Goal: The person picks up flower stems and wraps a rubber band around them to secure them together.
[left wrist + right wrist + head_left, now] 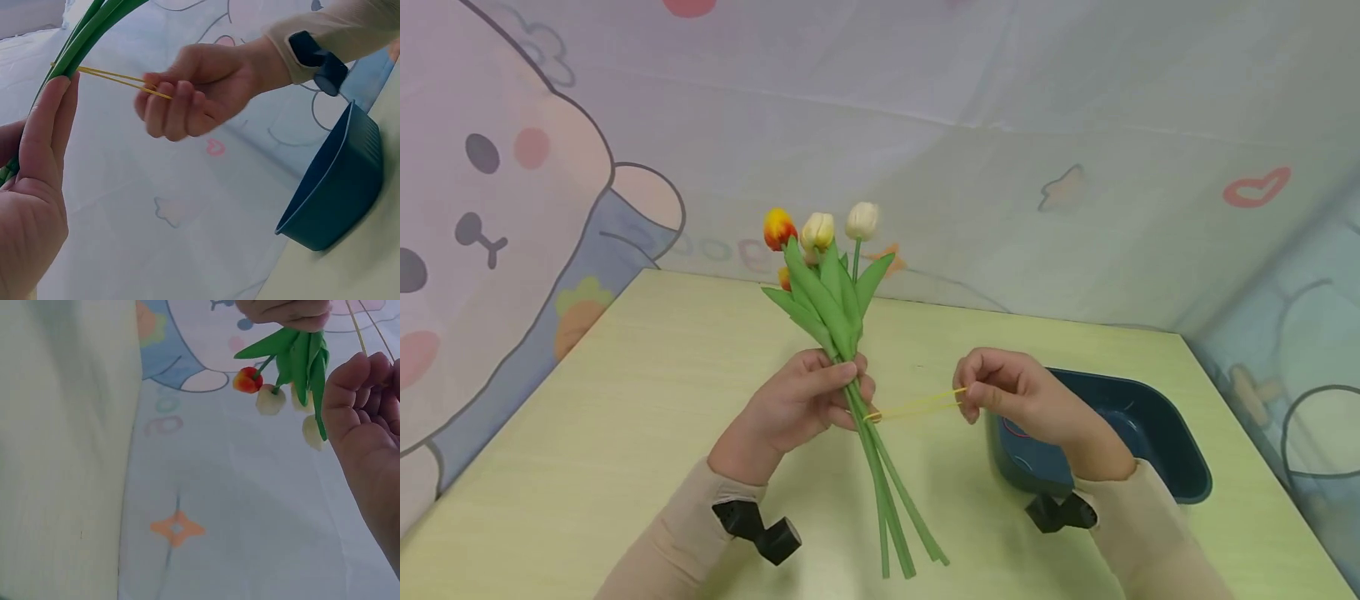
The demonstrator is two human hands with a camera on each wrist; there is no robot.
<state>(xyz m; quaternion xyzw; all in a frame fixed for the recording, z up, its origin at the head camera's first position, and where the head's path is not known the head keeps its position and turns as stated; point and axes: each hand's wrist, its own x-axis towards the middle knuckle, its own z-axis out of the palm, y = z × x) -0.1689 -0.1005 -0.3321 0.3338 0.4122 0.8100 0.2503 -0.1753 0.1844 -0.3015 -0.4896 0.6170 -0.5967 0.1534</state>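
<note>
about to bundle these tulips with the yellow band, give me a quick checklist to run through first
1. Left grip firmly round the stems: ok, it holds them just below the leaves.
2. Right grip on the yellow band: ok, it pinches the far end, with the band stretched from the stems.
3. Every stem inside the band: cannot tell, the stems overlap there.
4. Stem ends level: not ok, they fan apart and finish at different heights.
5. Blooms away from the band: ok, they sit beyond the leaves.

Possibly a studio: cartoon backdrop (955, 175)
</note>
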